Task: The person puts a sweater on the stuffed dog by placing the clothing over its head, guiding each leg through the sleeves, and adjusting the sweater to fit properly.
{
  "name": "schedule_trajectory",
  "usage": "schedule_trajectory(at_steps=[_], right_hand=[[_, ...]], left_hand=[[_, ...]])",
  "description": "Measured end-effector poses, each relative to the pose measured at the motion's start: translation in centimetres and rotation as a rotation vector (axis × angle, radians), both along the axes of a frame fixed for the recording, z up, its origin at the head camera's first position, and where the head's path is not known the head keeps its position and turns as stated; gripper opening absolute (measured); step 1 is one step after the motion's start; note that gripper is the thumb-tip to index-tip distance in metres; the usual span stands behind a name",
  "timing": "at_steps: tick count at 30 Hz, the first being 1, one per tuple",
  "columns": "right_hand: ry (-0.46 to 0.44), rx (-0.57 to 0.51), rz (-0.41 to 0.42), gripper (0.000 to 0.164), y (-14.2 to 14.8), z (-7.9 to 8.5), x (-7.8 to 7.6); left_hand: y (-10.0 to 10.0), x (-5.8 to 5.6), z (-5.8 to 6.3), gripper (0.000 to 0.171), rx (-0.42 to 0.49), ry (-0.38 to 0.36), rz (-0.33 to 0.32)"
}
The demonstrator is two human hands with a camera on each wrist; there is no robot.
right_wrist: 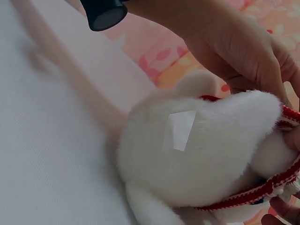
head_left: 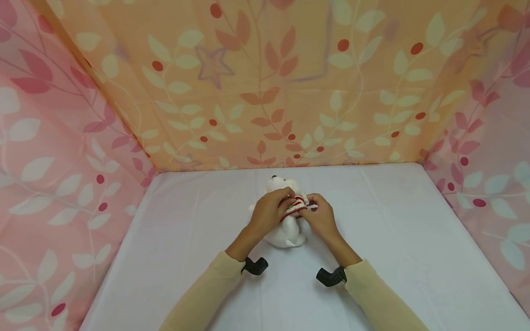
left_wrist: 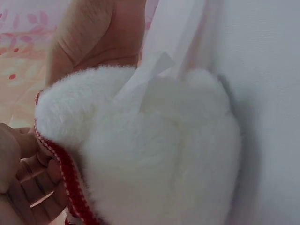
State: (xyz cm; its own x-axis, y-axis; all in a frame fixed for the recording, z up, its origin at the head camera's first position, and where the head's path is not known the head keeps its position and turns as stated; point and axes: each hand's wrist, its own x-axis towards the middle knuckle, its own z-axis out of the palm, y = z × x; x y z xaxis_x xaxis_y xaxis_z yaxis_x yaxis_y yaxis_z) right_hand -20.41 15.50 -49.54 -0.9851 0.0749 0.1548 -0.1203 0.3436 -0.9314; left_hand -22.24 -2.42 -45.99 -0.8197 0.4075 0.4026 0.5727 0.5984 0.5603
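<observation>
Sweater (head_left: 299,202): curled fingers (left_wrist: 30,190) of left hand (head_left: 267,212) and right hand (head_left: 324,220) grip its hem (left_wrist: 70,180). We judge uneven tugging could twist the toy (head_left: 291,227).

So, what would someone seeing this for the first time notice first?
Probably the fluffy white plush toy near the middle of the white table, in a red-and-white knitted top. Next come the two bare hands, the left hand and right hand, holding that top from either side. Behind them rises a bright orange backdrop printed with leaves and red dots.
</observation>
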Motion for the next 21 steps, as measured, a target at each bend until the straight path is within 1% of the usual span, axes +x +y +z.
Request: schedule_trajectory(at_steps=[5,8,12,15,16,21], right_hand=[[-0.003,-0.026,-0.018,0.025,-0.2,-0.1,-0.2],[-0.01,-0.04,-0.039,0.024,-0.4,-0.1,-0.2],[-0.008,-0.059,-0.067,0.021,-0.1,-0.3,-0.6],[0.008,-0.038,-0.074,0.018,0.1,-0.2,-0.9],[0.013,-0.027,-0.07,0.019,0.2,-0.2,-0.9],[0.101,0.057,-0.056,0.021,0.1,-0.2,-0.5]], left_hand=[[-0.1,0.0,-0.6,0.007,0.036,0.108,-0.072],[-0.4,0.2,-0.9,0.007,0.027,0.149,-0.092],[-1.0,0.6,-1.3,0.007,0.008,0.135,-0.108],[-1.2,0.8,-1.3,0.007,-0.015,0.117,-0.108],[-1.2,0.9,-1.2,0.008,-0.026,0.114,-0.099],[-1.2,0.9,-1.0,0.008,-0.078,0.062,-0.063]])
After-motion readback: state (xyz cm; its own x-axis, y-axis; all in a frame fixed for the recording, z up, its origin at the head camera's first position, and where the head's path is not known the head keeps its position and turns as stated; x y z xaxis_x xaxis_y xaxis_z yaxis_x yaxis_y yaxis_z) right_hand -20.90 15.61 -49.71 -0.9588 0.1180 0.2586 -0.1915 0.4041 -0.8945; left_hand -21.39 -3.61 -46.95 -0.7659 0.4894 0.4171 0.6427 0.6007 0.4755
